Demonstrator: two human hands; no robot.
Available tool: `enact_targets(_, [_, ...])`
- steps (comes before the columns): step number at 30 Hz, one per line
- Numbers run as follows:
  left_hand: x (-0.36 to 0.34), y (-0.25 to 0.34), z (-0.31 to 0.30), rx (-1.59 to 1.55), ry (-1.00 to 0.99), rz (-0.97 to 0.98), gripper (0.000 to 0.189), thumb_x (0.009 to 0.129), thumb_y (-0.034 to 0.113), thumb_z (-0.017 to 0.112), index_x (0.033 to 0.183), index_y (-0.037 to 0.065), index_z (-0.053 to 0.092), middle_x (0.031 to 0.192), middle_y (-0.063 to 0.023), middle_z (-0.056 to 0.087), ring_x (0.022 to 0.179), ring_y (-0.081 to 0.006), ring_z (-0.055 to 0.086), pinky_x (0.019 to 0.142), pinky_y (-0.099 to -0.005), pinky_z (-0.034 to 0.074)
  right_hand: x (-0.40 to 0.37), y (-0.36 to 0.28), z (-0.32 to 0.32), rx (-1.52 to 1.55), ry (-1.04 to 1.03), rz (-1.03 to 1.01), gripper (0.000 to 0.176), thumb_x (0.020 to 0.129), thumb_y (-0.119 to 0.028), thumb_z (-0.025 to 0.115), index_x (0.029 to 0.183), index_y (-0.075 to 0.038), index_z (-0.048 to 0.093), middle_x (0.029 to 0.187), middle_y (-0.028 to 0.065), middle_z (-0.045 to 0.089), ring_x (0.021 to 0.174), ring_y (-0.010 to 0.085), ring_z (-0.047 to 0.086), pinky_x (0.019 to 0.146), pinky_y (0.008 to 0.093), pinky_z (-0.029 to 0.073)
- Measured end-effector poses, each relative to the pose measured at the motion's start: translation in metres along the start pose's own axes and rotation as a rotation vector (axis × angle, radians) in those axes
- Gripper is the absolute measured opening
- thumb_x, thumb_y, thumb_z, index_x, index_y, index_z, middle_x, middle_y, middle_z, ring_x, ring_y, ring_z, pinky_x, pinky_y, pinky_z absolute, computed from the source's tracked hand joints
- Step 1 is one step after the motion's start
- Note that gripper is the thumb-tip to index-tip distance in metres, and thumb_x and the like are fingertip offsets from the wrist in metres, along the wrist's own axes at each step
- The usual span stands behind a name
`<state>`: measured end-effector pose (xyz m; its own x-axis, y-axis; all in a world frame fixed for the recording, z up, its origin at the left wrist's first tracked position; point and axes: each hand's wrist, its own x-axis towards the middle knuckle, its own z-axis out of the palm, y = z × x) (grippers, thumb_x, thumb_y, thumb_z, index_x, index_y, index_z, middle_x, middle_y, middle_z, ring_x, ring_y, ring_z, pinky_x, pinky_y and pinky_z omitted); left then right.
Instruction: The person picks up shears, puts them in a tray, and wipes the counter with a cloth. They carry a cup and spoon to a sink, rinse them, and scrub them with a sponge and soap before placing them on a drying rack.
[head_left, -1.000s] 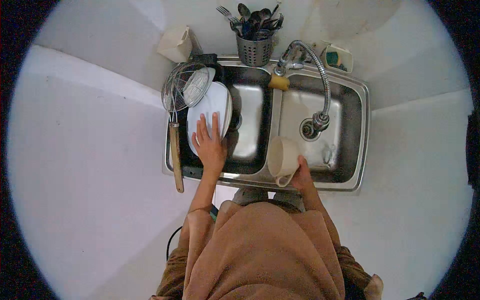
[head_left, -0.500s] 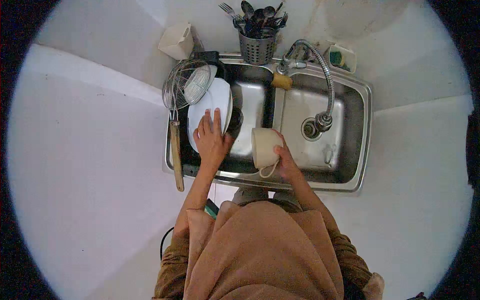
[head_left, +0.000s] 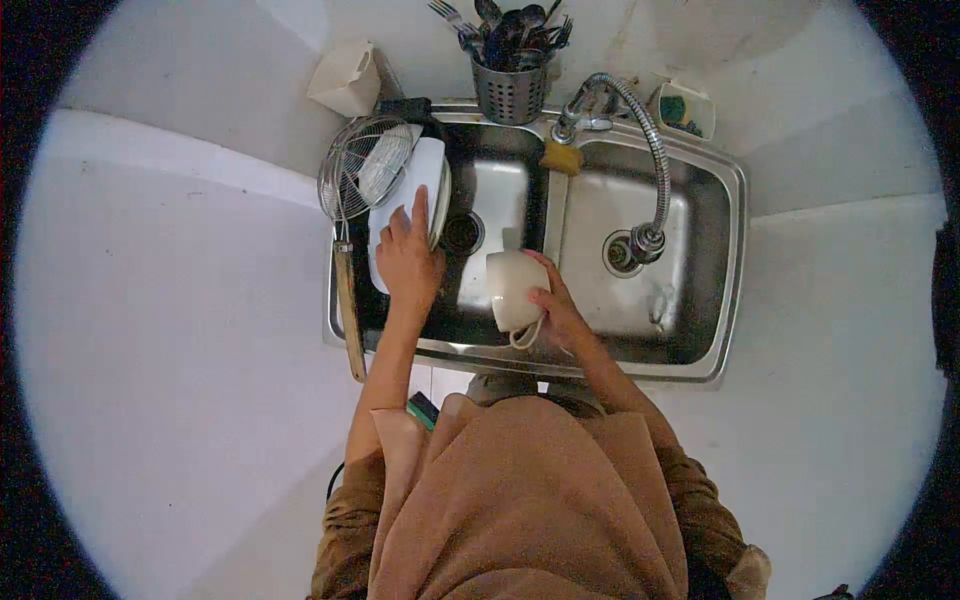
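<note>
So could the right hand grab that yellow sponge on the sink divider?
Probably not as is: the right hand is gripping the cream mug, though nothing blocks the way to the yellow sponge.

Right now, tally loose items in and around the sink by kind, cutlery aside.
White plate: 1 visible, under left hand
Mug: 1, in right hand
Wire strainer: 1
Cutlery holder: 1
Yellow sponge: 1
Scrubber tray: 1
White carton: 1
Total: 7
Dark shape behind strainer uncounted.
</note>
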<state>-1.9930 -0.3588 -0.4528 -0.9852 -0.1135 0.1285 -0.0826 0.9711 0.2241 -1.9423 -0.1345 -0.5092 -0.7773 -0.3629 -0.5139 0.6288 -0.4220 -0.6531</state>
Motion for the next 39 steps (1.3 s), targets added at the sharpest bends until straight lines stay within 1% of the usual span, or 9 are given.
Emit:
enact_targets(5, [0.022,-0.011,-0.012,-0.002,-0.072,0.065,0.090,0.057,0.010,0.073,0.135,0.020,0.028,0.109,-0.0173,0.052,0.089,-0.0353,0.056,0.070,-0.0412,0.050,0.020,-0.009,0.012,-0.350,-0.118,-0.101,0.068,0.070,-0.017,0.067,0.130,-0.016,0.035,0.122,0.0078,0.042,0.109,0.0216,0.044,0.092,0.0344,0.040])
enact_targets(9, [0.038,-0.021,-0.022,-0.071,-0.088,0.142,0.088,0.057,0.012,0.073,0.133,0.019,0.030,0.103,-0.0165,0.054,0.088,-0.0350,0.056,0.071,-0.0413,0.050,0.035,-0.015,0.034,-0.297,-0.263,0.006,0.070,0.069,-0.017,0.070,0.130,-0.014,0.035,0.123,0.0079,0.042,0.110,0.0212,0.043,0.096,0.0345,0.035])
enact_targets(11, [0.043,-0.024,-0.024,-0.082,-0.091,0.150,0.086,0.057,0.014,0.073,0.132,0.018,0.032,0.097,-0.0161,0.055,0.088,-0.0347,0.057,0.070,-0.0412,0.050,0.045,-0.015,0.046,-0.537,-0.282,0.004,0.072,0.068,-0.017,0.072,0.130,-0.013,0.035,0.123,0.0082,0.043,0.110,0.0207,0.043,0.097,0.0337,0.032])
enact_targets(15, [0.048,-0.021,-0.035,-0.048,-0.187,0.114,0.084,0.057,0.017,0.072,0.132,0.018,0.033,0.098,-0.0163,0.055,0.090,-0.0344,0.057,0.071,-0.0405,0.050,0.067,0.004,0.059,-0.569,-0.397,-0.162,0.080,0.062,-0.018,0.079,0.128,-0.012,0.035,0.113,0.0108,0.052,0.106,0.0241,0.048,0.091,0.0388,0.039])
enact_targets(18, [0.051,-0.026,-0.031,-0.041,-0.196,0.138,0.083,0.057,0.016,0.071,0.132,0.019,0.033,0.098,-0.0165,0.055,0.091,-0.0346,0.057,0.072,-0.0404,0.050,0.074,0.003,0.075,-0.507,-0.445,-0.050,0.079,0.062,-0.017,0.079,0.128,-0.012,0.035,0.113,0.0101,0.052,0.106,0.0236,0.048,0.092,0.0383,0.038])
enact_targets(27, [0.064,-0.035,-0.035,-0.042,-0.292,0.120,0.086,0.061,0.020,0.072,0.135,0.021,0.028,0.101,-0.0213,0.055,0.089,-0.0367,0.057,0.074,-0.0437,0.049,0.079,0.005,0.096,-0.748,-0.502,-0.170,0.084,0.059,-0.023,0.081,0.128,-0.012,0.036,0.114,0.0102,0.051,0.107,0.0239,0.048,0.094,0.0376,0.036])
enact_targets(31, [0.068,-0.038,-0.030,-0.044,-0.192,0.181,0.082,0.058,0.015,0.070,0.131,0.017,0.034,0.096,-0.0177,0.054,0.089,-0.0337,0.058,0.071,-0.0412,0.051,0.079,0.009,0.104,-0.819,-0.516,-0.294,0.085,0.058,-0.025,0.082,0.129,-0.013,0.036,0.117,0.0103,0.050,0.109,0.0241,0.046,0.095,0.0377,0.036])
enact_targets(33, [0.069,-0.037,-0.035,-0.054,-0.205,0.173,0.082,0.057,0.015,0.071,0.131,0.017,0.035,0.097,-0.0178,0.054,0.089,-0.0339,0.058,0.071,-0.0409,0.051,0.077,0.010,0.110,-0.894,-0.512,-0.294,0.086,0.057,-0.028,0.081,0.127,-0.007,0.037,0.121,0.0145,0.045,0.114,0.0256,0.042,0.097,0.0358,0.032])
enact_targets(39, [0.074,-0.040,-0.031,-0.057,-0.177,0.176,0.083,0.057,0.016,0.073,0.131,0.016,0.036,0.100,-0.0179,0.051,0.089,-0.0352,0.057,0.068,-0.0403,0.052,0.075,0.022,0.123,-1.206,-0.468,-0.406,0.090,0.054,-0.034,0.081,0.128,-0.007,0.037,0.125,0.0181,0.038,0.116,0.0327,0.039,0.099,0.0394,0.031])
